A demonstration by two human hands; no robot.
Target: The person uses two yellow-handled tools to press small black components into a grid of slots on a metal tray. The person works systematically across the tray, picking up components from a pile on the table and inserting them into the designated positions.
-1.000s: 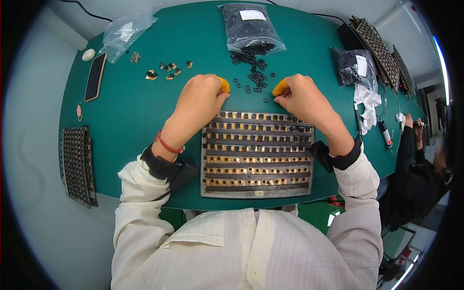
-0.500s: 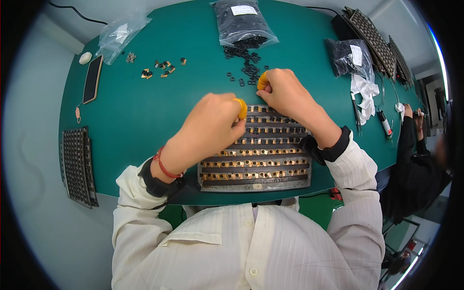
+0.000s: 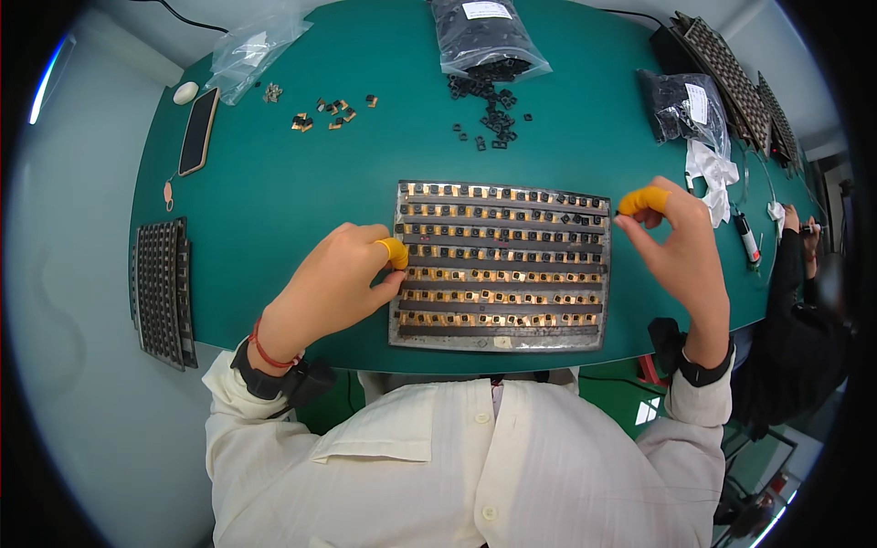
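A dark metal tray (image 3: 498, 344) lies in front of me, with rows of small copper-coloured pieces bearing black square parts. My left hand (image 3: 333, 283) is closed at the tray's left edge, thumb and index finger pressed against it; a yellow finger cot covers the index finger. Beyond the right edge, near the upper corner, my right hand (image 3: 671, 224) pinches a tiny black part (image 3: 618, 214) between thumb and yellow-covered index finger. A few black parts in the tray's upper right (image 3: 575, 219) sit askew. Loose black square parts (image 3: 498, 123) are scattered behind the tray.
A bag of black parts (image 3: 489, 36) stands at the back. Copper-and-black pieces (image 3: 336, 113), a phone (image 3: 198, 132) and an empty bag (image 3: 251, 57) lie back left. Stacked trays (image 3: 160, 292) sit at left. At right are another bag (image 3: 685, 105), tissue (image 3: 713, 173) and a co-worker's arm (image 3: 790, 265).
My left hand has come down to the tray's left edge. My right hand has moved from the loose parts to beyond the tray's right side. The whole view has shifted slightly.
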